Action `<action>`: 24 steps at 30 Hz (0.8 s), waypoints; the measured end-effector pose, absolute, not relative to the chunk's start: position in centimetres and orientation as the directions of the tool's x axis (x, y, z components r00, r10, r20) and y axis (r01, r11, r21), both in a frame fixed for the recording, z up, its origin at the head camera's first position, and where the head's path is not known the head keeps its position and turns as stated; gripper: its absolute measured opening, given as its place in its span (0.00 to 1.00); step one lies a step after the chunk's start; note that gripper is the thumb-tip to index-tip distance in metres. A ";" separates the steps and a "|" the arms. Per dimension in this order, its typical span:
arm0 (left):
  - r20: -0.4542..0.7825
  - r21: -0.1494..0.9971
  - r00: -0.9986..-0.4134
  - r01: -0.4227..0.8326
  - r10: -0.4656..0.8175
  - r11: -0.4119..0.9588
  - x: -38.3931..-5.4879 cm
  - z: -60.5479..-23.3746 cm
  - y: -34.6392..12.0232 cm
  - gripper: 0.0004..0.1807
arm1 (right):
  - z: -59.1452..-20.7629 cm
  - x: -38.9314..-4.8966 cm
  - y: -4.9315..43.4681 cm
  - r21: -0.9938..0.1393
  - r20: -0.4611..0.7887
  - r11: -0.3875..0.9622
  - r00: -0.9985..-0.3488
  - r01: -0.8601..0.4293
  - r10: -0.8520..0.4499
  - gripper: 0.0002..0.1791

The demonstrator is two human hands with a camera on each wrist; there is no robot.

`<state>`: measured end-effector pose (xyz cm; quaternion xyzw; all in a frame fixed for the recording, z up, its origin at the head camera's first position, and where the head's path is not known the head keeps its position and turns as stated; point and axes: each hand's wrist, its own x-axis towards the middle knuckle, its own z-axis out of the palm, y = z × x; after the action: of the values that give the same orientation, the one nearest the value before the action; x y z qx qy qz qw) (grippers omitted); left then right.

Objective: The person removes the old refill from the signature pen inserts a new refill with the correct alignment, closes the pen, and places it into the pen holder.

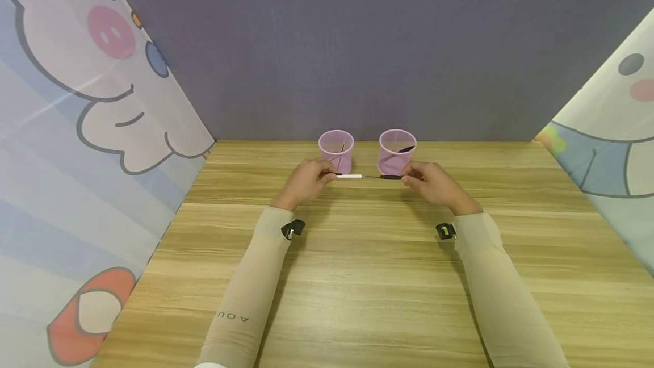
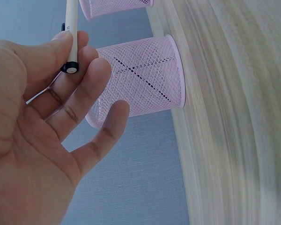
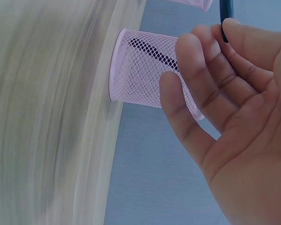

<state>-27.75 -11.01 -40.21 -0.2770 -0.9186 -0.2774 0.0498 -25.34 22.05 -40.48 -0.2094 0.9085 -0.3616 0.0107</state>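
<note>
My left hand (image 1: 306,182) pinches a white pen barrel (image 1: 350,176) between thumb and fingers. Its black end and clip show in the left wrist view. My right hand (image 1: 433,183) pinches a black grip-like piece (image 1: 390,177) with a thin dark rod running from it towards the barrel. The two parts lie in one line, the rod's end at or close to the barrel's tip; whether it is inside, I cannot tell. Behind my left hand stands a pink mesh cup (image 2: 136,77) with thin dark rods in it. Another pink mesh cup (image 3: 143,68), behind my right hand, contains a black piece (image 1: 406,149).
Both cups stand at the back of a wood-grain table (image 1: 378,277), near a grey upright panel (image 1: 357,50). Cartoon-printed cloths hang at the left (image 1: 61,129) and right. A black wrist strap (image 1: 293,229) is on each sleeved forearm.
</note>
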 end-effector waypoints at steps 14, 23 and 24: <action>0.243 0.488 -0.849 0.524 0.469 0.698 -27.8 -40.2 -11.2 0.07 | -40.4 -25.3 22.4 -0.671 0.128 0.646 -0.916 -0.363 -0.381 0.07; 0.237 0.504 -0.857 0.511 0.457 0.697 -27.8 -40.1 -11.5 0.06 | -40.5 -25.4 22.6 -0.668 0.126 0.652 -0.919 -0.358 -0.375 0.07; 0.238 0.505 -0.858 0.510 0.456 0.696 -27.8 -40.1 -11.5 0.06 | -40.5 -25.4 22.6 -0.667 0.126 0.654 -0.919 -0.357 -0.373 0.07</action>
<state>-27.78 -11.51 -40.09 -0.2624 -0.9197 -0.2881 0.0471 -25.42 22.57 -40.46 -0.2009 0.9092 -0.3645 0.0112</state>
